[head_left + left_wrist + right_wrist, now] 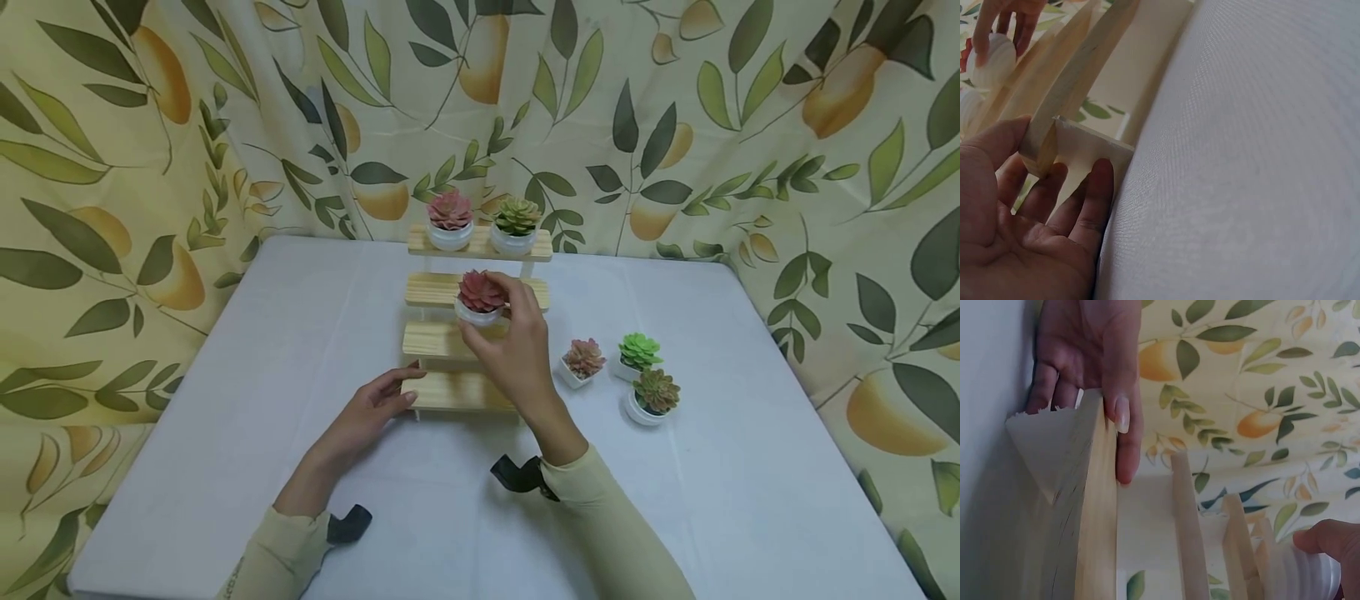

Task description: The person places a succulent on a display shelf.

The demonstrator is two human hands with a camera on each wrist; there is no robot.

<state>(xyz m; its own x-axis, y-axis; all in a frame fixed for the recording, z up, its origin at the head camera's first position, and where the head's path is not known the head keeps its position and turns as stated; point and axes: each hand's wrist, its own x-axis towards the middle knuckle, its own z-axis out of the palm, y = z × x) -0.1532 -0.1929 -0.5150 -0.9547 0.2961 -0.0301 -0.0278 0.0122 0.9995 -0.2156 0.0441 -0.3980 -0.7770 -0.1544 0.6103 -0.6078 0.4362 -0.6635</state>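
Observation:
A tiered wooden plant stand [442,340] with four steps and white side supports stands on the table. My right hand [517,342] holds a potted red succulent [482,293] by its white round pot, over the middle steps. In the right wrist view, that ribbed white pot [1304,575] is at the lower right, its plant out of sight. With thumb and fingers on either side of the plank, my left hand [375,407] grips the left end of the lowest step [1044,140]. On the top step sit a pink succulent [450,218] and a green succulent [516,225], both in white pots.
To the right of the stand are a pinkish succulent [581,362], a bright green one [637,354] and a brownish-green one [651,396], all in white pots. A leaf-and-fruit patterned curtain [600,108] hangs behind the white-covered table [750,467].

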